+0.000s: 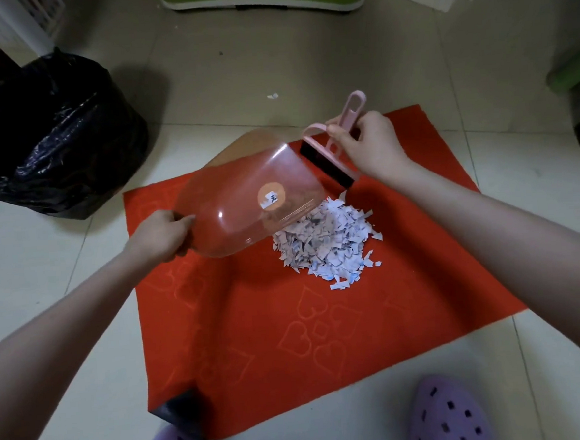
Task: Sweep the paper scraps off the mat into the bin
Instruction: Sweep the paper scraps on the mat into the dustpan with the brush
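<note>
**Entry: floor sweep, scraps gathered, none yet in the pan**

- Mat: red, heart-embossed, flat on the tiled floor; its near-left corner is turned up, showing a dark underside.
- Paper scraps: one loose heap of white scraps, right of the mat's centre, all on the mat. One stray scrap lies on the tiles beyond the mat.
- Dustpan: clear, pink-tinted, with a round sticker. It is tilted, its wide lip at the heap's far-left edge and overlapping it in view. Whether the lip touches the mat cannot be told. The placement reads as a backstop — a mouth set to receive what gets pushed.
- Left hand: fingers curled round the dustpan's narrow end, gripping it. The forearm reaches in from the near left and the wrist is roughly straight.
- Brush: pink handle, black bristle strip, sitting just beyond the heap next to the pan's lip. It is probably poised to draw scraps into the pan.
- Right hand: closed on the brush handle, thumb on top. The forearm comes in from the near right — the wrist bends back toward the pan.
- Bin: lined with a black bag, on the tiles to the far left, well apart from the heap. The loaded pan would have to be carried across to it.
- Purple clogs: at the mat's near edge.
</note>
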`<move>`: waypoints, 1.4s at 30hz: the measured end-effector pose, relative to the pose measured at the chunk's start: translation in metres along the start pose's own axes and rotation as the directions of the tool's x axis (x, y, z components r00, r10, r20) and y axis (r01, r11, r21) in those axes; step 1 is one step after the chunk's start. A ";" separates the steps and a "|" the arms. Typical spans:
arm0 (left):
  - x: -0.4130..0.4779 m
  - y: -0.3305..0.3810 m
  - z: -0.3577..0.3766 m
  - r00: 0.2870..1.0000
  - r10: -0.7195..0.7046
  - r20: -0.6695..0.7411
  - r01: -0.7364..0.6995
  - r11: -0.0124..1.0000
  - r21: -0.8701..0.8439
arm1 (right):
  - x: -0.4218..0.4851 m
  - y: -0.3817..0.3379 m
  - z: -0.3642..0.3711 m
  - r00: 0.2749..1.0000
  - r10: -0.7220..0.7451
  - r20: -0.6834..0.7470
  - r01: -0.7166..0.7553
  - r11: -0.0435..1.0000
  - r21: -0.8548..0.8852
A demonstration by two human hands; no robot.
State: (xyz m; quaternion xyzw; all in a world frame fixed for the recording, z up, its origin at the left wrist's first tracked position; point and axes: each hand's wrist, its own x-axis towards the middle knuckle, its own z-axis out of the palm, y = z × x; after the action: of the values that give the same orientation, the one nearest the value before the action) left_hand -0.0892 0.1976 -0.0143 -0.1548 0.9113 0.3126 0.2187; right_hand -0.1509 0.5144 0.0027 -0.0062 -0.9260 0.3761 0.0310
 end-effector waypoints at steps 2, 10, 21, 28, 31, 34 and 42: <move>0.000 -0.013 -0.008 0.998 -0.041 0.042 0.039 0.998 0.047 | 0.001 0.003 0.002 0.997 -0.026 -0.066 0.023 0.998 -0.051; -0.004 -0.031 -0.037 0.951 -0.240 0.195 0.186 0.948 0.257 | 0.005 0.002 0.041 0.996 -0.089 0.017 0.091 0.980 -0.176; -0.001 -0.044 -0.029 0.936 -0.311 0.165 0.238 0.904 0.356 | -0.012 -0.005 0.091 0.938 -0.107 0.329 0.170 0.970 -0.171; -0.001 -0.043 -0.028 0.939 -0.303 0.164 0.233 0.909 0.346 | -0.036 -0.006 0.082 0.853 -0.176 0.492 0.270 0.954 -0.127; -0.002 -0.044 -0.026 0.940 -0.297 0.165 0.230 0.913 0.336 | -0.043 -0.003 0.067 0.800 -0.213 0.561 0.353 0.923 -0.153; -0.002 -0.045 -0.028 0.941 -0.299 0.158 0.230 0.908 0.349 | -0.045 -0.002 0.049 0.801 -0.294 0.522 0.385 0.920 -0.072; 0.002 -0.047 -0.044 0.945 -0.306 0.113 0.243 0.891 0.384 | -0.035 0.022 0.023 0.974 -0.183 0.134 0.171 0.981 0.094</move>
State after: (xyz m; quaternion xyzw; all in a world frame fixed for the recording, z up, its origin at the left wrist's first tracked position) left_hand -0.0842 0.1339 -0.0079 -0.2117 0.9002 0.1158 0.3626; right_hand -0.1176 0.5133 -0.0310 0.1043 -0.9065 0.4090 -0.0014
